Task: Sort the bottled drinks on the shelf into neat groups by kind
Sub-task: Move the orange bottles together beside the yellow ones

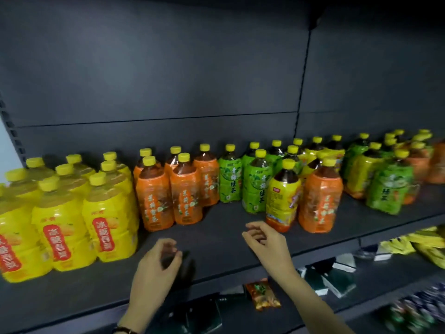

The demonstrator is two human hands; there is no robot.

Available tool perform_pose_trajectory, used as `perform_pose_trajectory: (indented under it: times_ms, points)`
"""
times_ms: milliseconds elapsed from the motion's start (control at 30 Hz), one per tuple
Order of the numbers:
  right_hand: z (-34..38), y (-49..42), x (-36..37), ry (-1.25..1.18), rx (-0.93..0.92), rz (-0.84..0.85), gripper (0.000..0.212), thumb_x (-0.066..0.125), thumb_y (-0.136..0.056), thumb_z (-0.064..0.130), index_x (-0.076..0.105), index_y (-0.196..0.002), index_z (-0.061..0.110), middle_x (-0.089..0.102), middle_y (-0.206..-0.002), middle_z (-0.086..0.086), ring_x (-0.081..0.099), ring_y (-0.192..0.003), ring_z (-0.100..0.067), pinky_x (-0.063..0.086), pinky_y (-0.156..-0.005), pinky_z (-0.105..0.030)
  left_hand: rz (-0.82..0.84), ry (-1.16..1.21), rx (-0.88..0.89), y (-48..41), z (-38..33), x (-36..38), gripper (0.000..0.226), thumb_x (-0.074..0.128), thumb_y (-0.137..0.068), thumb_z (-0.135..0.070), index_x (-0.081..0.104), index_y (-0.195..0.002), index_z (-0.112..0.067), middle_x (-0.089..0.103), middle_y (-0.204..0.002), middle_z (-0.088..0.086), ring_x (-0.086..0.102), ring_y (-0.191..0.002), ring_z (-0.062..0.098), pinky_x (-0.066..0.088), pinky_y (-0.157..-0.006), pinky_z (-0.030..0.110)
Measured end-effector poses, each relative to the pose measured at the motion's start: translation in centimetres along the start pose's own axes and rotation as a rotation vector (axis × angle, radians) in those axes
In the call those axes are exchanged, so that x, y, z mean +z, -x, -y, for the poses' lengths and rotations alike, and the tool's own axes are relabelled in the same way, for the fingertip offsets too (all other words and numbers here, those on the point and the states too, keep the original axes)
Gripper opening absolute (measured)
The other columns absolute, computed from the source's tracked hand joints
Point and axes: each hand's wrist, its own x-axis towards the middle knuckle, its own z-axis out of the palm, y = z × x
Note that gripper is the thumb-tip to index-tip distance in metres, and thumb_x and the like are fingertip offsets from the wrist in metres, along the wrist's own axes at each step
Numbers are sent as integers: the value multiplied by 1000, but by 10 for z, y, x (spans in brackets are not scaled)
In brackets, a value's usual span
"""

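A dark shelf [216, 242] carries bottled drinks with yellow caps. Several yellow-label bottles [108, 220] are grouped at the left. Beside them stand several orange-label bottles [185, 191], then green-label bottles [255, 184]. In front of the green ones a yellow-and-red-label bottle [283, 196] and a single orange-label bottle [320, 196] stand side by side. Mixed green, yellow and orange bottles [387, 186] crowd the right end. My left hand [159, 259] hovers over the shelf's front with loosely curled fingers, holding nothing. My right hand [265, 239] hangs just below the yellow-and-red bottle, fingers relaxed, empty.
Below the drinks, a lower shelf [385, 273] holds dark boxes [337, 280], an orange snack packet [263, 297] and yellow packets [423, 244] at the right. The dark back panel [168, 68] rises behind the bottles.
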Motion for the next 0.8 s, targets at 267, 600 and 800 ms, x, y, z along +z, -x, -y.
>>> perform_pose_trajectory:
  times_ms: [267, 600, 800]
  points:
    - [-86, 23, -174, 73, 135, -97, 22, 65, -89, 28, 56, -108, 31, 64, -95, 10, 60, -89, -4, 51, -78, -22, 198, 47, 92, 21, -95, 158, 23, 67, -86, -30, 54, -105, -34, 61, -110, -15, 59, -106, 7, 48, -90, 29]
    - [-156, 7, -295, 78, 232, -237, 27, 68, -87, 22, 57, -111, 26, 64, -95, 6, 60, -90, -10, 49, -82, -30, 226, 272, 100, 6, -189, 294, 83, 71, -83, -35, 21, -149, -27, 31, -147, -10, 33, -135, 8, 33, -111, 37]
    - [-202, -44, -336, 121, 229, -211, 27, 69, -86, 22, 57, -110, 24, 64, -89, 8, 62, -84, -6, 49, -72, -21, 62, 387, 17, -27, -208, 352, 96, 80, -74, -28, 19, -147, -25, 43, -140, -1, 47, -125, 14, 41, -105, 41]
